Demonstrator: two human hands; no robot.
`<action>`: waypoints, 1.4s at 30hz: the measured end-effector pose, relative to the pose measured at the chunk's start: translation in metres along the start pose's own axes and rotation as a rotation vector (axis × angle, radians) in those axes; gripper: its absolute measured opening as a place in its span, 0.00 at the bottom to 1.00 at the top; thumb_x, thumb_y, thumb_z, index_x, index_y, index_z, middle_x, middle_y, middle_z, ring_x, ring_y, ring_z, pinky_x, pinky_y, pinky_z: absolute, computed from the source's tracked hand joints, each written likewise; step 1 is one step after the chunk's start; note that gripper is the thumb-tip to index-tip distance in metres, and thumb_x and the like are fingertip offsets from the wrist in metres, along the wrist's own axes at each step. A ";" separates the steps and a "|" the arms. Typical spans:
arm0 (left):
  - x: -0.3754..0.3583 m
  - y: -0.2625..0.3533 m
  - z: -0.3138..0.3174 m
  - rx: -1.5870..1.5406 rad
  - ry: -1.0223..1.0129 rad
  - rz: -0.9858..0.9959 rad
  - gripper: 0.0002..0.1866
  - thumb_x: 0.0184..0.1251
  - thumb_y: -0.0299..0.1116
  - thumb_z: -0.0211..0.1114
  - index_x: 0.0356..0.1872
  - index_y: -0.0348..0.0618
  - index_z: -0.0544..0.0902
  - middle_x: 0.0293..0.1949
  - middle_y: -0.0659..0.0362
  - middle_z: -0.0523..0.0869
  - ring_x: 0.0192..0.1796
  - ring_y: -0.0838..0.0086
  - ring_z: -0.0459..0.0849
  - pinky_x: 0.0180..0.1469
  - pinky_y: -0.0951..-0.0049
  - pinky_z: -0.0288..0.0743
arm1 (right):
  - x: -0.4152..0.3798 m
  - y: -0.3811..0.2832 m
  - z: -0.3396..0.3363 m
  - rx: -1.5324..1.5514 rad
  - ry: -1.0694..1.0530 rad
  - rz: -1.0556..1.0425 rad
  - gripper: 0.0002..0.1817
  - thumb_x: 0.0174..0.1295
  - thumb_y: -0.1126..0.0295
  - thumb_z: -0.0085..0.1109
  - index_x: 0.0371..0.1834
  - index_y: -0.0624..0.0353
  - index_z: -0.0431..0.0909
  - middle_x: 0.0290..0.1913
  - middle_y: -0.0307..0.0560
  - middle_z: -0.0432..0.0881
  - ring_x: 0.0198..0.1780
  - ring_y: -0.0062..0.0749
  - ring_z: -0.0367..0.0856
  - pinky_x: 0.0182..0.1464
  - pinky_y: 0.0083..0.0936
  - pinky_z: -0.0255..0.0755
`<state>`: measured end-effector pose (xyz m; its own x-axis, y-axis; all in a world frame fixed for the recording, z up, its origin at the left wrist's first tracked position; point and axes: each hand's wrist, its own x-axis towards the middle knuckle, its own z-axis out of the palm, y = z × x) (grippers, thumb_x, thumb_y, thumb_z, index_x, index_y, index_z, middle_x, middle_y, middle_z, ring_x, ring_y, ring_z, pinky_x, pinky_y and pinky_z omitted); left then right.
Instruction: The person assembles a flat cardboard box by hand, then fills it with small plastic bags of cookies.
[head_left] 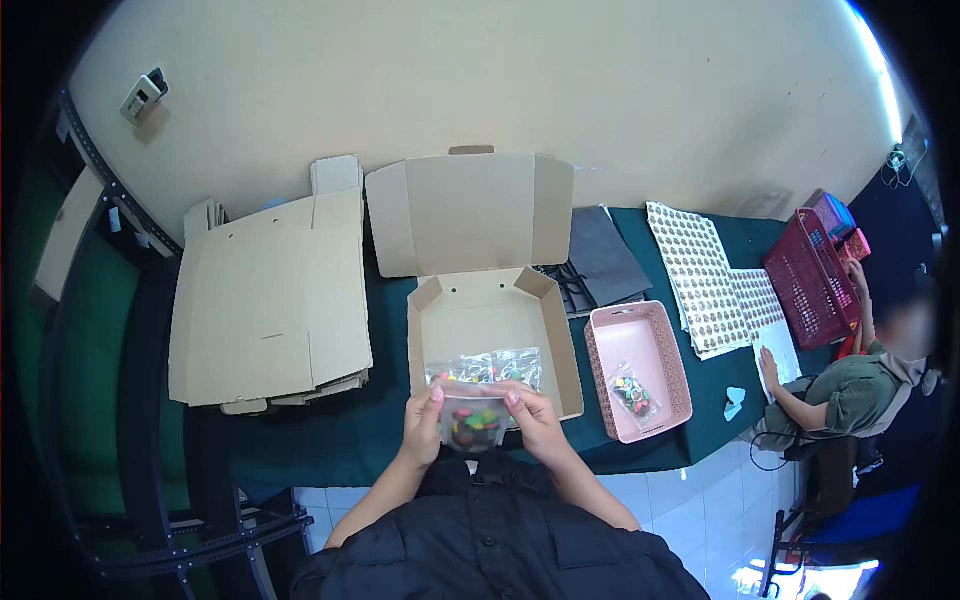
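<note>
A clear zip bag (474,425) of colourful candy-like pieces hangs between my two hands, its top edge pinched at both corners. My left hand (424,418) grips the left corner and my right hand (532,415) the right one. Just beyond, an open cardboard box (485,320) stands with its lid (470,215) raised against the wall. Inside its near end lie clear bags (515,368) with similar colourful pieces, partly hidden by my hands. To the right, a pink basket (655,345) holds another such bag (633,392).
Flattened cardboard boxes (270,310) are stacked at the left. Black paper bags (605,255) lie behind the pink basket. Sticker sheets (700,270), a maroon basket (810,280) and a crumpled light-blue scrap (735,402) are on the right. A seated person (850,400) works there.
</note>
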<state>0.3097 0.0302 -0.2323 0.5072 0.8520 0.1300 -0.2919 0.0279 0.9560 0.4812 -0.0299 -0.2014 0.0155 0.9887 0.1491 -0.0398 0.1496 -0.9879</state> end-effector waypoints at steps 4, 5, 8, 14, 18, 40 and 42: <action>0.007 0.010 0.010 0.091 0.225 0.175 0.23 0.70 0.44 0.46 0.51 0.32 0.72 0.47 0.53 0.77 0.51 0.72 0.74 0.58 0.71 0.64 | -0.001 0.010 0.005 -0.137 0.237 -0.141 0.19 0.69 0.63 0.41 0.49 0.66 0.77 0.46 0.49 0.79 0.49 0.35 0.75 0.55 0.27 0.64; 0.007 0.013 0.009 0.178 0.080 0.243 0.23 0.69 0.45 0.49 0.54 0.35 0.70 0.48 0.54 0.75 0.52 0.72 0.73 0.56 0.72 0.65 | -0.001 0.008 0.007 -0.317 0.274 -0.198 0.19 0.69 0.62 0.42 0.49 0.66 0.76 0.47 0.50 0.78 0.50 0.38 0.75 0.55 0.29 0.64; 0.001 0.014 0.037 0.166 0.052 0.179 0.28 0.63 0.44 0.58 0.58 0.36 0.66 0.50 0.54 0.74 0.55 0.68 0.72 0.60 0.71 0.63 | 0.000 0.004 0.018 -0.521 0.306 -0.321 0.19 0.67 0.62 0.45 0.49 0.65 0.77 0.50 0.53 0.75 0.51 0.43 0.73 0.55 0.31 0.64; -0.002 -0.006 0.044 0.074 0.082 0.156 0.31 0.55 0.35 0.69 0.57 0.36 0.65 0.53 0.56 0.73 0.57 0.69 0.72 0.60 0.72 0.63 | 0.002 0.008 0.018 -0.639 0.353 -0.298 0.17 0.58 0.69 0.57 0.50 0.62 0.76 0.55 0.54 0.70 0.56 0.44 0.67 0.55 0.35 0.63; -0.007 -0.011 0.045 0.087 0.150 0.075 0.22 0.55 0.26 0.68 0.50 0.35 0.72 0.49 0.56 0.76 0.52 0.74 0.74 0.57 0.74 0.65 | 0.007 0.004 0.020 -0.499 0.529 -0.235 0.18 0.52 0.70 0.64 0.45 0.64 0.77 0.59 0.53 0.66 0.59 0.42 0.64 0.57 0.35 0.62; 0.000 -0.005 0.037 -0.187 0.039 -0.194 0.21 0.69 0.37 0.55 0.56 0.32 0.70 0.47 0.54 0.79 0.42 0.76 0.81 0.47 0.75 0.75 | 0.005 0.021 -0.028 0.292 0.246 0.236 0.19 0.69 0.61 0.44 0.45 0.67 0.78 0.40 0.43 0.80 0.43 0.21 0.75 0.49 0.20 0.67; -0.002 -0.006 0.042 -0.092 -0.055 -0.249 0.22 0.68 0.38 0.56 0.58 0.34 0.68 0.47 0.56 0.78 0.44 0.77 0.79 0.46 0.76 0.74 | 0.005 0.020 -0.021 0.552 0.398 0.129 0.21 0.70 0.60 0.42 0.48 0.69 0.75 0.42 0.47 0.78 0.45 0.25 0.75 0.49 0.23 0.69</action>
<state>0.3441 0.0066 -0.2273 0.6154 0.7831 -0.0899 -0.2234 0.2826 0.9328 0.5014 -0.0219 -0.2213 0.3380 0.9359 -0.0992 -0.5671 0.1184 -0.8151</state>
